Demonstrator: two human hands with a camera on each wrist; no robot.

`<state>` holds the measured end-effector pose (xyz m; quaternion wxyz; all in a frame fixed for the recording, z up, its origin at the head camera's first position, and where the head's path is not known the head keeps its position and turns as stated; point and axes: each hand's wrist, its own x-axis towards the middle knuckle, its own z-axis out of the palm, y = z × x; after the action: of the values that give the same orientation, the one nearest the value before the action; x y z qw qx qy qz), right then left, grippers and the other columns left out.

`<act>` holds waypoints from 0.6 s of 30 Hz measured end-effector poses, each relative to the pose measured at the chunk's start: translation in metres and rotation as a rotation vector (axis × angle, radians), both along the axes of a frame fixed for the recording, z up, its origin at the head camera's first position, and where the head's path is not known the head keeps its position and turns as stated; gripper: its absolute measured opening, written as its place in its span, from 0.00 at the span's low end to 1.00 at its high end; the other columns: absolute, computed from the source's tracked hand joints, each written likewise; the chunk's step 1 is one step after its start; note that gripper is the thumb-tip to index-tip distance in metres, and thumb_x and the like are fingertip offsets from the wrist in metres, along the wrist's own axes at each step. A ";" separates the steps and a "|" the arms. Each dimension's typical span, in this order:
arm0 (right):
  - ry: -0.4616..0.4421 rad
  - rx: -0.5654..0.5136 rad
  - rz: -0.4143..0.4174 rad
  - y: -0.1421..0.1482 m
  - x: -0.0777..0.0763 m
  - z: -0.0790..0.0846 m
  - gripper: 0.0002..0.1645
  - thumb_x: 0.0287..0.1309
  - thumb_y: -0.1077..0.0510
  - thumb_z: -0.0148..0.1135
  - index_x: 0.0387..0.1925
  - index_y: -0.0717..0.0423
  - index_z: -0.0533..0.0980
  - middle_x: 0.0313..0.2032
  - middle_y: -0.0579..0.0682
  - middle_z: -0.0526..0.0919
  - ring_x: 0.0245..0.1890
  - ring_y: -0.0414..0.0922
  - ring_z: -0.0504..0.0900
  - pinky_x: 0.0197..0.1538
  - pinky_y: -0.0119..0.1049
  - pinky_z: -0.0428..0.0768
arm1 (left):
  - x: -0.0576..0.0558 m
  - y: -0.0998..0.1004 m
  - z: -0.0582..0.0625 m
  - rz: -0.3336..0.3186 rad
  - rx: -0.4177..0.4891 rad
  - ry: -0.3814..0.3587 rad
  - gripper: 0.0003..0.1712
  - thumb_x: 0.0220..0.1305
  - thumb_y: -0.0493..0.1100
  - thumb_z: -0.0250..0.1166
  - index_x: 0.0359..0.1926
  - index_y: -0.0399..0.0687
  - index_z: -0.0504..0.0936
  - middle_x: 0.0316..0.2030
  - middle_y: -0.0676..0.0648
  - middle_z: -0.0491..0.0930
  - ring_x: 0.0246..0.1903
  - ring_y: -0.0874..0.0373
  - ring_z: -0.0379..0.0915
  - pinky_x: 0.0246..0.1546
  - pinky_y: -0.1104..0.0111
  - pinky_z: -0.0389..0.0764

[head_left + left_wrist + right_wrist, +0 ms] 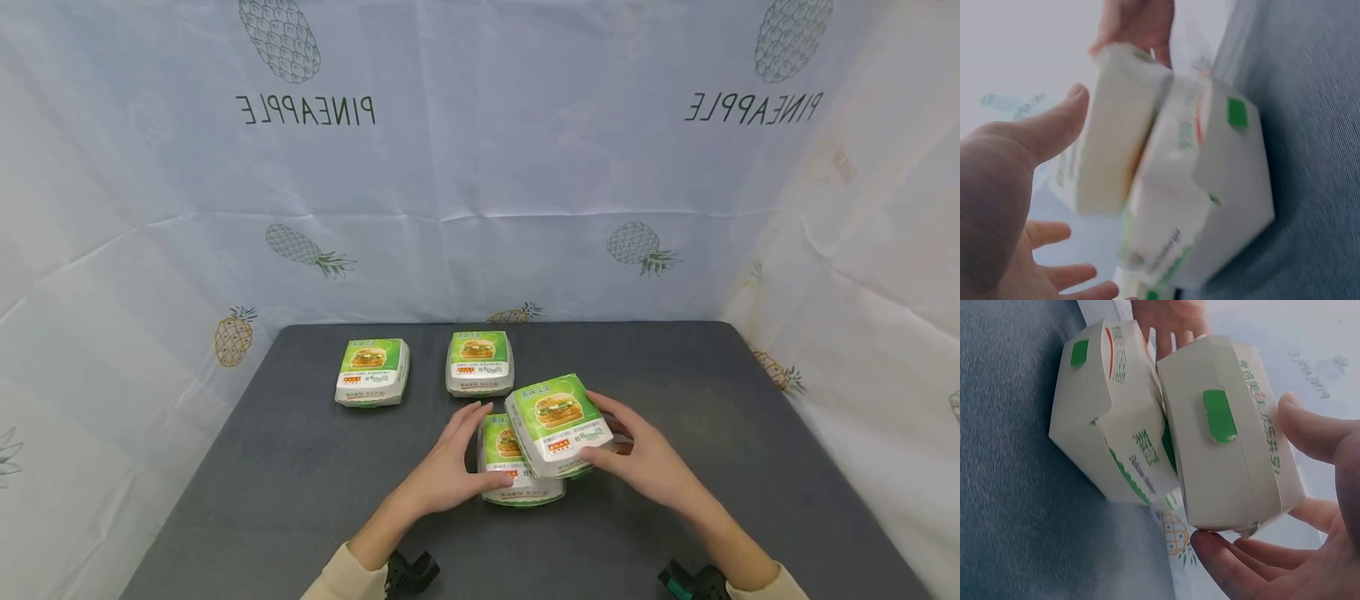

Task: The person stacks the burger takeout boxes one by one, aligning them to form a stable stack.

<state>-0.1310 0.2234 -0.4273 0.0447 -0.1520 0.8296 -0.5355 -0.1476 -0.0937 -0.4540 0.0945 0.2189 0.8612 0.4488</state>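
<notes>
My right hand (651, 457) grips a green-and-white burger box (558, 417) by its right side, thumb at the front and fingers behind. That box is tilted and overlaps a second burger box (521, 493), which sits on the dark table. In the right wrist view the held box (1229, 475) leans against the lower box (1085, 425), its green tab facing the camera. My left hand (448, 468) is at the lower box's left side, fingers spread and thumb over its front corner. The left wrist view shows that hand's fingers (1054, 232) loosely extended, gripping nothing.
Two more burger boxes rest toward the back of the table: one at the left (372, 372), another near the middle (480, 364). White cloth (480, 167) printed with pineapples hangs behind the dark table (300, 500) and along both sides.
</notes>
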 end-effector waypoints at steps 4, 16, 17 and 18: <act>-0.016 -0.036 0.009 -0.006 0.002 0.000 0.49 0.61 0.54 0.73 0.78 0.52 0.59 0.70 0.63 0.65 0.62 0.64 0.74 0.48 0.35 0.84 | 0.006 0.002 0.009 -0.016 0.050 0.001 0.57 0.57 0.62 0.75 0.80 0.58 0.54 0.78 0.47 0.51 0.74 0.46 0.53 0.66 0.41 0.64; 0.011 -0.138 0.027 -0.027 0.006 -0.005 0.47 0.61 0.58 0.73 0.76 0.55 0.60 0.73 0.60 0.61 0.63 0.63 0.72 0.52 0.38 0.83 | 0.006 0.005 0.008 -0.046 0.243 -0.036 0.58 0.61 0.52 0.75 0.82 0.59 0.47 0.77 0.50 0.50 0.73 0.53 0.54 0.67 0.49 0.67; 0.012 -0.148 0.028 -0.028 0.006 -0.005 0.47 0.61 0.59 0.73 0.76 0.56 0.60 0.73 0.59 0.61 0.62 0.63 0.72 0.52 0.38 0.83 | 0.006 0.004 0.007 -0.043 0.260 -0.039 0.58 0.61 0.51 0.75 0.82 0.58 0.47 0.77 0.49 0.51 0.73 0.53 0.54 0.66 0.49 0.68; 0.014 -0.156 0.030 -0.029 0.006 -0.006 0.46 0.61 0.59 0.73 0.76 0.55 0.61 0.73 0.59 0.61 0.62 0.63 0.71 0.52 0.38 0.83 | 0.005 0.004 0.007 -0.038 0.275 -0.044 0.57 0.62 0.50 0.75 0.82 0.58 0.47 0.77 0.49 0.51 0.73 0.52 0.55 0.66 0.49 0.68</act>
<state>-0.1254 0.1941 -0.4330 0.0349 -0.1713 0.7833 -0.5965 -0.1422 -0.0899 -0.4473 0.0911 0.2362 0.7850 0.5654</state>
